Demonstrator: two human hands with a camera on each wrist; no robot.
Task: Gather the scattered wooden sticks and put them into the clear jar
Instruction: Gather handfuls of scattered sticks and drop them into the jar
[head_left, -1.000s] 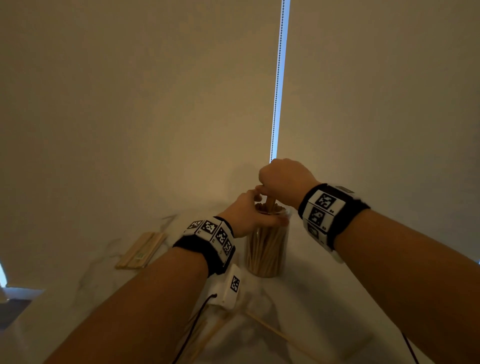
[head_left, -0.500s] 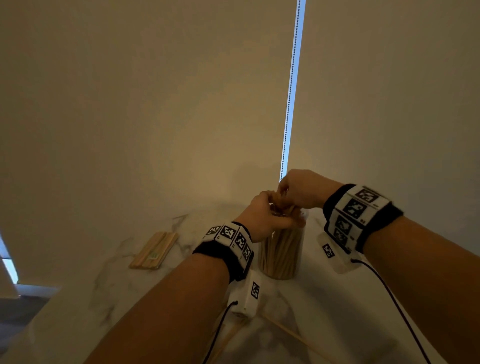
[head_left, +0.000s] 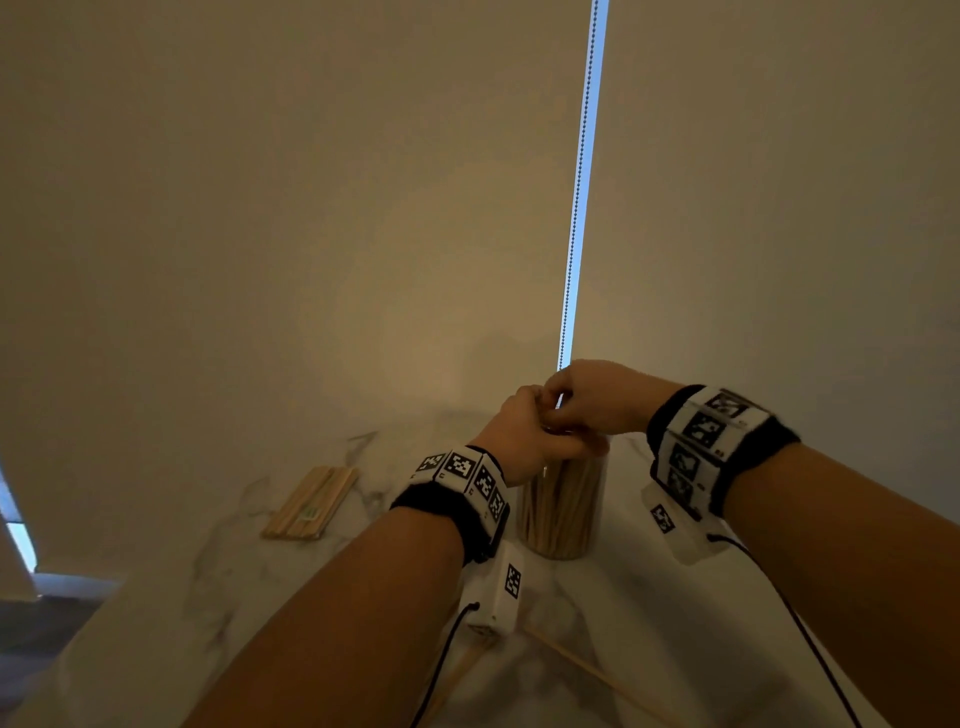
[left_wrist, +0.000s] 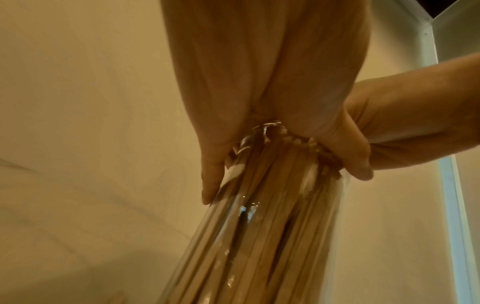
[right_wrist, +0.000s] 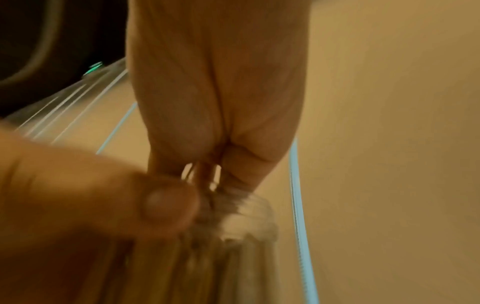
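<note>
Setting: dim warm light, a pale marbled worktop (head_left: 649, 613) set against drawn blinds, with a bright slit of daylight and a bead chain (head_left: 579, 182) hanging down it.
Clear jar: here it stands, the clear jar (head_left: 563, 512), upright on the worktop at centre and packed nearly full with upright wooden sticks (left_wrist: 262, 236).
Left hand: the left hand (head_left: 524, 436) wraps the jar at its mouth, thumb down one side and fingers round the other, steadying it.
Right hand: the right hand (head_left: 597, 397) sits right over the opening, fingers curled down onto the stick tops; that wrist view is blurred, so whether it pinches a stick I cannot tell.
Handling: those sticks look light, stiff and thin, and they would snap if forced. Best pinched near one end and fed in lengthwise. The jar looks hard and slick, likely tippy when crowded, so hold it high on the wall.
Still out: two loose sticks (head_left: 587, 670) lie on the near worktop, and a flat bundle of sticks (head_left: 311, 501) rests well left.
</note>
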